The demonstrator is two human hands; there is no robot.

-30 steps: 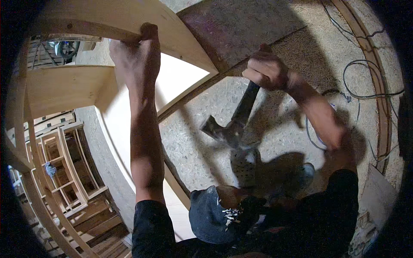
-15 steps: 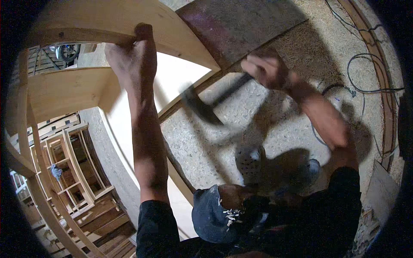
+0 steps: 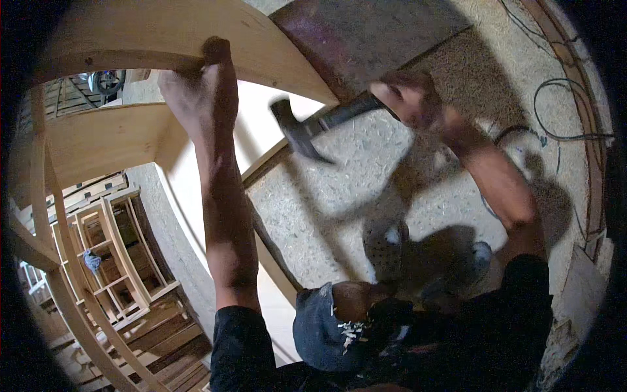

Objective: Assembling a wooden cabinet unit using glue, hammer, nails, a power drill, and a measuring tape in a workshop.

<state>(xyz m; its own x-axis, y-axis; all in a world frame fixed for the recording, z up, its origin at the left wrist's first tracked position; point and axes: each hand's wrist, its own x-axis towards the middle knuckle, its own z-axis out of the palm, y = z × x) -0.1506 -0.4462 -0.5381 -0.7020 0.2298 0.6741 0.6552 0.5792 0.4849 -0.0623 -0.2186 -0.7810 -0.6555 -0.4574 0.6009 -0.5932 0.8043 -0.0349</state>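
My right hand (image 3: 410, 98) is wrapped around the black handle of a claw hammer (image 3: 330, 120). The hammer's dark head points left, over the lower edge of a white panel (image 3: 258, 124), and looks slightly blurred. Further left, my left hand (image 3: 204, 98) grips the edge of a pale wooden board (image 3: 176, 29), thumb on top and the other fingers mostly hidden. The board belongs to a box-like wooden piece, whose other side board (image 3: 104, 134) shows below. Whether the hammer touches the wood I cannot tell.
Dark flat sheets (image 3: 372, 39) lie on the speckled floor (image 3: 294, 222), with sawdust at the right. A black cable (image 3: 545, 108) loops along the right side. Wooden frames (image 3: 108, 261) stand at the lower left. My shoe (image 3: 385, 245) is on the floor below the hammer.
The hammer head has risen slightly toward the white panel and shows less blur. My left hand keeps its grip on the board. The whole view has shifted a little.
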